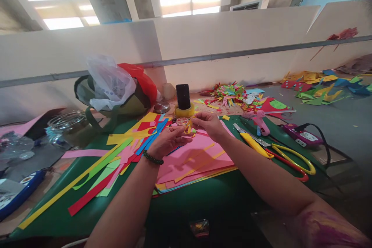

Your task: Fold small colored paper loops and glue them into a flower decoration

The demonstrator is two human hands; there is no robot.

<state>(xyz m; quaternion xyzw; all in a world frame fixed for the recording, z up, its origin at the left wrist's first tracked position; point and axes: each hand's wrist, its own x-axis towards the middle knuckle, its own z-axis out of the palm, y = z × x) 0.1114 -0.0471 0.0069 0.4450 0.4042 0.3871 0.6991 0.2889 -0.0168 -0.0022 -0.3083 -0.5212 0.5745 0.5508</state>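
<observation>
Both my hands meet above a stack of pink paper sheets (192, 155) on a green cutting mat (209, 197). My left hand (167, 139), with a dark bead bracelet on the wrist, pinches a small round roll of clear tape (182, 121). My right hand (207, 123) has its fingers closed on a small yellow paper piece (189, 128) beside the roll. Just behind the hands a black phone (183, 96) stands upright in a yellow holder (184, 111).
Long coloured paper strips (95, 178) fan out to the left. A yellow utility knife (255, 144), scissors (290, 159) and a pink glue gun (258, 118) lie to the right. A bag with plastic wrap (110, 89) stands at the back left. Paper scraps (232, 95) litter the far bench.
</observation>
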